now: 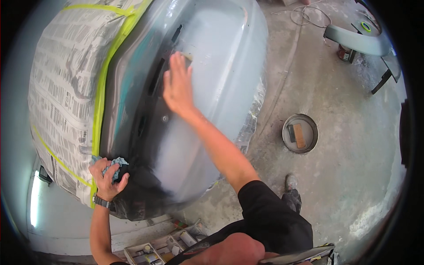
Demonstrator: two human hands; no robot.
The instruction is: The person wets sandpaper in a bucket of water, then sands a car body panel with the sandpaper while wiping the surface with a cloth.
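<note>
A car's rear panel (212, 75) shows pale grey primer and dark areas, beside newspaper masking (62, 97) edged with yellow-green tape (99, 108). My right hand (179, 84) lies with fingers extended on the panel, over a small yellowish pad (188, 56) that is mostly hidden under the fingertips. Lower left, my left hand (106, 176) has its fingers curled on a crumpled blue cloth or paper wipe (119, 162), resting at the taped edge of the car.
A round metal basin (300, 148) holding two blocks stands on the concrete floor. At upper right, a grey car part (353, 39) rests on stands, near a tin and a coiled hose (322, 11). A tray of supplies (141, 254) sits at the bottom.
</note>
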